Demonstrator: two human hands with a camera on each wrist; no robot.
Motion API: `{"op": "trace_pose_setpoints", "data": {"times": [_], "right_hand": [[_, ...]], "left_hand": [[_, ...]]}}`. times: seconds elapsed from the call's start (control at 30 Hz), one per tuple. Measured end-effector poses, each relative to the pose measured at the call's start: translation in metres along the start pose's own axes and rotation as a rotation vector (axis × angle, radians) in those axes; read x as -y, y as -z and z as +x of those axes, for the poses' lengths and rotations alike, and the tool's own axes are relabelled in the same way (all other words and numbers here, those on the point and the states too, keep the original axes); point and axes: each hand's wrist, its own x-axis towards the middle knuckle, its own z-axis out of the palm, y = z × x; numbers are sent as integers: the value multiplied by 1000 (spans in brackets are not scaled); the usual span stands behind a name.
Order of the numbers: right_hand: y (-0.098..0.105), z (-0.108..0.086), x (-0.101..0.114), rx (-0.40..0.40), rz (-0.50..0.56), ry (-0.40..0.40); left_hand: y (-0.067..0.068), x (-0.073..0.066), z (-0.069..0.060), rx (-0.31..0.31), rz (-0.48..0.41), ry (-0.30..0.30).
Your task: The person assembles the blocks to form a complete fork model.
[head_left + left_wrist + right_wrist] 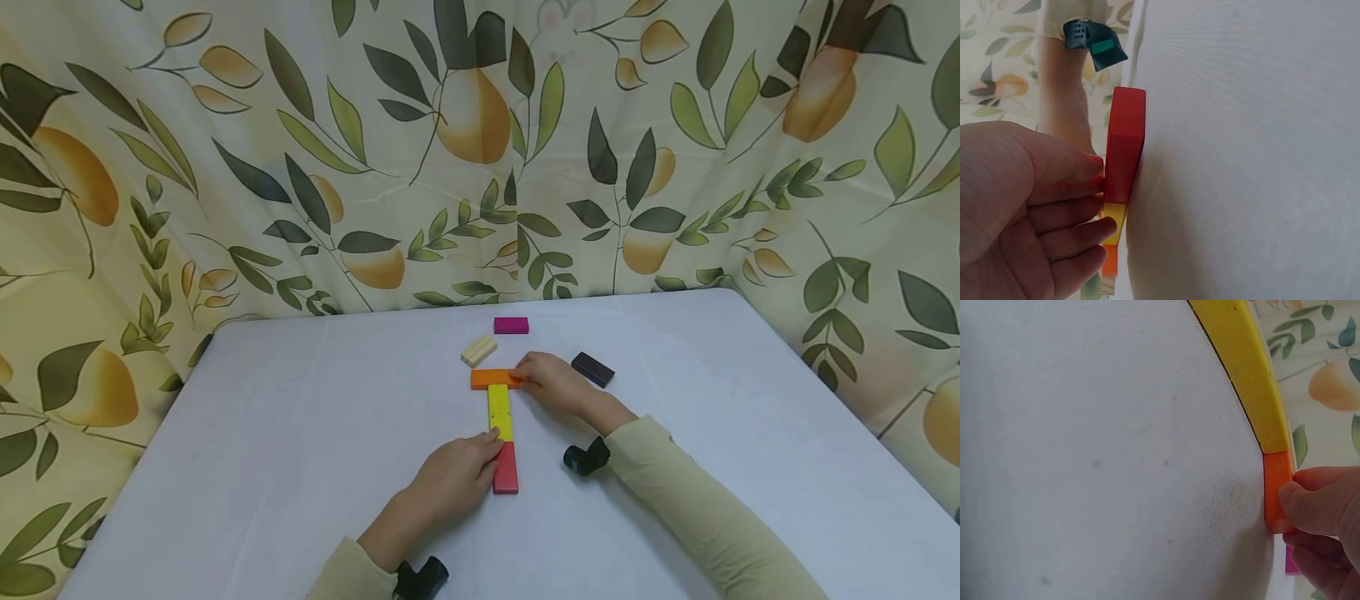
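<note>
Three blocks lie joined in a T on the white table: an orange block [487, 380] crosswise at the far end, a yellow block [499, 408] below it, then a red block [506, 471] nearest. My right hand [557, 385] pinches the right end of the orange block, with the thumb on top in the right wrist view. The left hand [456, 477] rests along the left side of the row, its fingertips touching near where the yellow and red blocks meet. In the left wrist view its fingers [1075, 237] are loosely extended beside the blocks.
Beyond the T lie a plain wooden block [478, 351] and a magenta block [511, 326]. A black block [592, 370] lies just right of the right hand. Patterned cloth [480, 167] hangs behind the table [300, 433]. Both wrists carry black cameras.
</note>
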Motion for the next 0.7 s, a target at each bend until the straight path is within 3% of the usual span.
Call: {"op": "trace_pose_setpoints", "data": {"times": [0.4,0.7], "right_hand": [[0,-1,1,8,-6,-5],[-1,-2,0,-5,-16,-32]], "left_hand": [[0,0,0,4,1,8],[1,1,1,-27,-13,22]]}}
